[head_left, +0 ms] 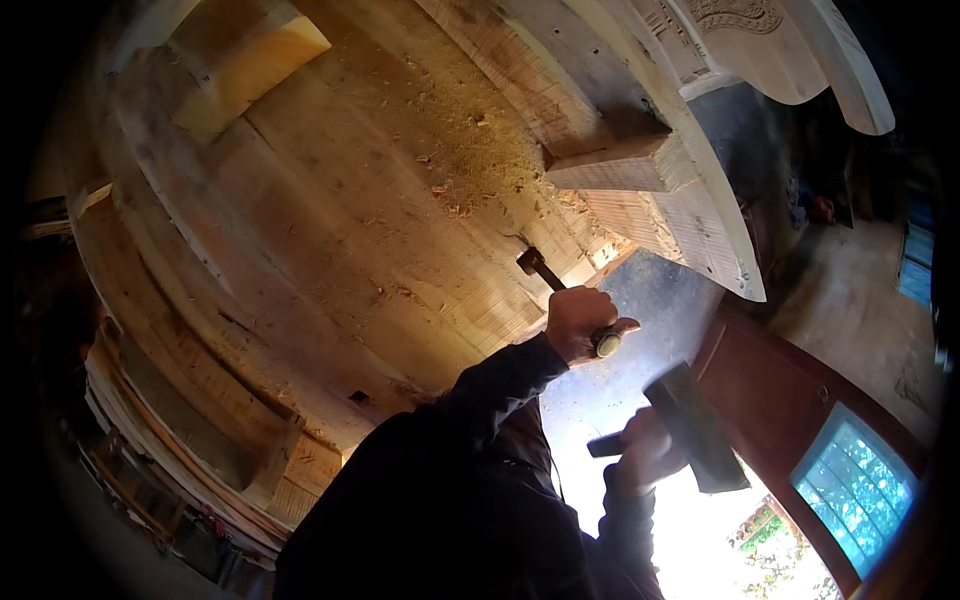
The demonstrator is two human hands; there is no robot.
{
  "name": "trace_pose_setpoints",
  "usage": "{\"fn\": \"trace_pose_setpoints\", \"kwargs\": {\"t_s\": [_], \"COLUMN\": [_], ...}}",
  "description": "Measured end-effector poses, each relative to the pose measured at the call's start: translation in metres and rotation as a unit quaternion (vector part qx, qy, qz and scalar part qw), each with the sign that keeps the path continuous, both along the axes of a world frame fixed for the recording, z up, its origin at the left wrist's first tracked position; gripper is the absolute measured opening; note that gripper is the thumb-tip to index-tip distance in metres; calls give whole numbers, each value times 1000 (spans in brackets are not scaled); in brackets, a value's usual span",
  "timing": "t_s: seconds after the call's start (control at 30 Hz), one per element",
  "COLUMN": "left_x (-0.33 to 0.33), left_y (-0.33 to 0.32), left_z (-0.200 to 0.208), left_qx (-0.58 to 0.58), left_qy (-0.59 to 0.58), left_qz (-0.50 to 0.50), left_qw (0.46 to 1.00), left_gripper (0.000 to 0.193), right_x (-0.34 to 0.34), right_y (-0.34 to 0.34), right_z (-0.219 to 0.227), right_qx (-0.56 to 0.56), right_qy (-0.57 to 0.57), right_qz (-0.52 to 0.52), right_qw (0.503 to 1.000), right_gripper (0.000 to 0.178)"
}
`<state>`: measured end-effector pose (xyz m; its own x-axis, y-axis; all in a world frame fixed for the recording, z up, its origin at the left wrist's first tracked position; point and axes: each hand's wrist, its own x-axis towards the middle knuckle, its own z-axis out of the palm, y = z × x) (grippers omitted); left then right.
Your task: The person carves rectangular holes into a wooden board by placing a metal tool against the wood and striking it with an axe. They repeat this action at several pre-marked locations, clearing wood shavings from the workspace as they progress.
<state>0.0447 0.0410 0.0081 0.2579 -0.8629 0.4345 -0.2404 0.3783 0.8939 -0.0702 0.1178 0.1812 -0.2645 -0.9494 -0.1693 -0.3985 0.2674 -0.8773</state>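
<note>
My left hand (pixel 578 318) is closed around a chisel (pixel 541 268), its round handle end poking out beside the thumb. The dark end of the chisel lies at a wide wooden panel (pixel 350 220), close to the panel's right edge and a squared block (pixel 615 168); whether it touches the wood I cannot tell. Lower and to the right, my right hand (pixel 648 455) grips a mallet (pixel 698 428) by its short handle. The mallet's blocky head is raised clear of the chisel and slightly blurred.
Sawdust and shavings (pixel 470 150) lie over the panel. A long curved timber (pixel 720 220) borders it at right. Stacked boards (pixel 180 440) stand at left. Carved wood (pixel 770 50) is at upper right, and a reddish door (pixel 765 365) with a glass pane at lower right.
</note>
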Motion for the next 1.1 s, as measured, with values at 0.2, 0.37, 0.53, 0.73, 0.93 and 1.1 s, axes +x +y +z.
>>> {"fn": "trace_pose_setpoints", "kwargs": {"t_s": [0.2, 0.37, 0.53, 0.73, 0.93, 1.1], "left_x": [12, 13, 9, 12, 20, 22], "left_y": [5, 2, 6, -2, -11, -10], "left_z": [-29, -21, 6, -1, 2, 0], "left_qx": [28, 68, -4, -14, -4, 5], "left_qy": [-26, 46, 8, 33, 67, 99], "left_qz": [14, 34, 6, 25, 51, 54], "left_qw": [999, 996, 1000, 999, 996, 994], "left_gripper": [42, 45, 44, 46, 46, 45], "right_x": [-22, -14, -22, -30, -9, 0], "right_y": [1, 5, 16, 23, 10, -15], "right_z": [-54, -20, -2, -10, 23, -39], "right_qx": [143, 53, 32, 53, 78, 104], "right_qy": [236, 27, 131, 134, 99, 206], "right_qz": [197, 28, 72, 124, 124, 140], "right_qw": [941, 998, 988, 982, 984, 963], "right_gripper": [20, 33, 40, 46, 49, 20]}}
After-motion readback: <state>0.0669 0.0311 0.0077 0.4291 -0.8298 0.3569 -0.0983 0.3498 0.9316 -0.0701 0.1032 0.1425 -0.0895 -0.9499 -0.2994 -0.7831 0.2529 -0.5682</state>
